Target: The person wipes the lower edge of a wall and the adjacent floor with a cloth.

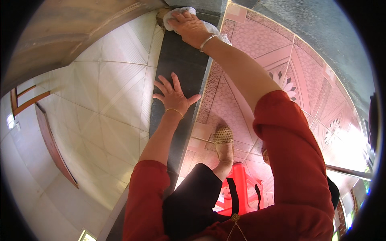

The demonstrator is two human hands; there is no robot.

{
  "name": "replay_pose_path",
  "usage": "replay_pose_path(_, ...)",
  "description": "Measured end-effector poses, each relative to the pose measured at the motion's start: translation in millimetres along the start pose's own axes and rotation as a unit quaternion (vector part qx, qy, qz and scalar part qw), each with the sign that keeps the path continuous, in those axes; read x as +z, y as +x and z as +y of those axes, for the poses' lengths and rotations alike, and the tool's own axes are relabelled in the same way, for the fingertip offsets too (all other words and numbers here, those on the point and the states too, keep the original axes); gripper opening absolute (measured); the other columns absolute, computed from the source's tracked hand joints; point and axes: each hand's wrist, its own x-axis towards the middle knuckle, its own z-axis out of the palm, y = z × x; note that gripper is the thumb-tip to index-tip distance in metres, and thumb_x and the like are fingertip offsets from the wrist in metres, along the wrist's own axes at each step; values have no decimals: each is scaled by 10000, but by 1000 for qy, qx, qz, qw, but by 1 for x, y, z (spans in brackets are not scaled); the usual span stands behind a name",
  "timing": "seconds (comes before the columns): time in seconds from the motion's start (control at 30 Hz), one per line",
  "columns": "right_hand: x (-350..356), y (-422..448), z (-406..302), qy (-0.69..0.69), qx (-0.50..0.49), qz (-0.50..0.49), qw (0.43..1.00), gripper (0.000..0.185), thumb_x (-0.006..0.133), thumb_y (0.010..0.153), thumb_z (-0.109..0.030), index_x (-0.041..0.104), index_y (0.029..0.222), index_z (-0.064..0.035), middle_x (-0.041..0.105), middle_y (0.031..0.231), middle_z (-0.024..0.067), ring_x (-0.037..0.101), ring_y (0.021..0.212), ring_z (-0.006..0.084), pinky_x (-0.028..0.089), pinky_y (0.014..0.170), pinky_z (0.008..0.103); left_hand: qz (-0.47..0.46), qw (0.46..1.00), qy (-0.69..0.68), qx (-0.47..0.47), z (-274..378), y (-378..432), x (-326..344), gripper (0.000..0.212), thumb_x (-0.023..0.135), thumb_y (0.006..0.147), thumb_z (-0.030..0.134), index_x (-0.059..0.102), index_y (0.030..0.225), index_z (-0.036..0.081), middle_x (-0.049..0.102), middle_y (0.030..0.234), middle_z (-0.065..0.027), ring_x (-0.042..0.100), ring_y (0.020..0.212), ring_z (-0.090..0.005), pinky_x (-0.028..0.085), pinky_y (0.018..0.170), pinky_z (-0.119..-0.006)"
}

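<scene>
My right hand (191, 29) is pressed over a crumpled white cloth (167, 22) at the far end of a dark stone slab (183, 61). The fingers lie on top of the cloth, and a loose fold of it trails out to the right, under the wrist. Closer to me, my left hand (176, 101) rests palm down on the same slab. Its fingers are spread, and nothing is held in it. The cloth's underside is hidden.
Cream patterned tiles (120, 81) border the slab on the left, pink patterned floor tiles (250, 39) on the right. A brown wooden panel (54, 33) rises at upper left. My slippered foot (223, 135) stands near a red plastic stool (240, 186). A grey wall (319, 27) curves at upper right.
</scene>
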Motion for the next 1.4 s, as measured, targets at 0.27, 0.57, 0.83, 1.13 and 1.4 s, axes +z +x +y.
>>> replay_pose_path(0.27,-31,-46,6,86,68,-40,993,558,579,734,35,478,1258,-129,450,1296,128,456,1136,342,389,970,413,-42,999,8,-21,-9,-1,-10,1269,542,602,810,-55,1461,91,-57,1450,-348,-60,1327,-549,183,891,-765)
replay_pose_path(0.57,-8,-24,7,48,-33,1,998,557,641,679,18,514,1202,-127,475,1268,129,471,1136,328,393,968,414,-39,999,5,-13,-5,-2,-9,1282,547,598,810,-53,1457,71,-59,1448,-350,-53,1323,-557,181,890,-767)
replay_pose_path(0.83,11,13,16,70,-47,-11,996,559,579,750,13,468,1272,-154,469,1301,107,467,1159,320,373,991,402,-30,999,-18,1,-1,0,-4,1285,563,591,803,-79,1461,107,-91,1449,-345,-86,1324,-550,140,879,-785)
replay_pose_path(1.13,-47,-56,38,23,55,-71,996,517,583,766,9,475,1255,-116,493,1270,111,489,1134,326,395,978,402,-32,999,-10,-8,-7,1,-7,1284,549,591,813,-68,1461,98,-65,1447,-352,-73,1323,-553,155,880,-780)
replay_pose_path(1.4,12,9,10,-6,6,8,1000,478,582,761,-39,510,1218,-157,527,1229,91,501,1124,294,407,932,404,-21,1000,-2,-1,3,-2,-1,1280,561,593,801,-51,1460,85,-44,1449,-351,-55,1324,-550,162,880,-778)
